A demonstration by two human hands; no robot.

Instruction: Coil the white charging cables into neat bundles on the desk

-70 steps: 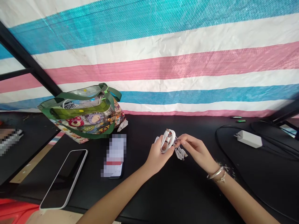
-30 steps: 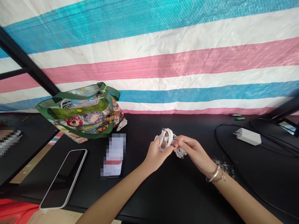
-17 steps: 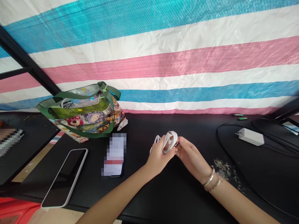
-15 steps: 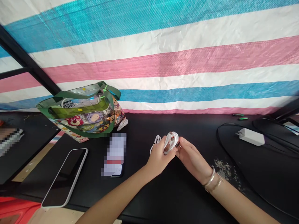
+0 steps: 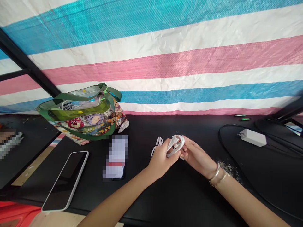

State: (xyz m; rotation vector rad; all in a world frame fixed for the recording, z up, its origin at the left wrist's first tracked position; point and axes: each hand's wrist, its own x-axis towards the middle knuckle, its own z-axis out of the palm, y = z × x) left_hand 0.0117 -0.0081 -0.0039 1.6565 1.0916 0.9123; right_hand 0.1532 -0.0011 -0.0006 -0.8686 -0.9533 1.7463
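Desk [image 5: 180,195], left hand [image 5: 163,160] well inside edge [image 5: 137,219], gripping cable [image 5: 181,144]

The cable [image 5: 181,145] is white, the table [image 5: 151,203] black. The sheet [image 5: 165,64] has blue, white and pink stripes. Multicoloured cartoon prints cover the bag [image 5: 91,121], its handles [image 5: 110,99] green. The charger [image 5: 253,137] is white, the bracelet [image 5: 216,172] silver.

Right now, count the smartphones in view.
2: a white-cased smartphone at near left; a lit-screen smartphone between it and the left hand. The cartoon-print tote bag could hide more; the blurred item at far left is unclear.
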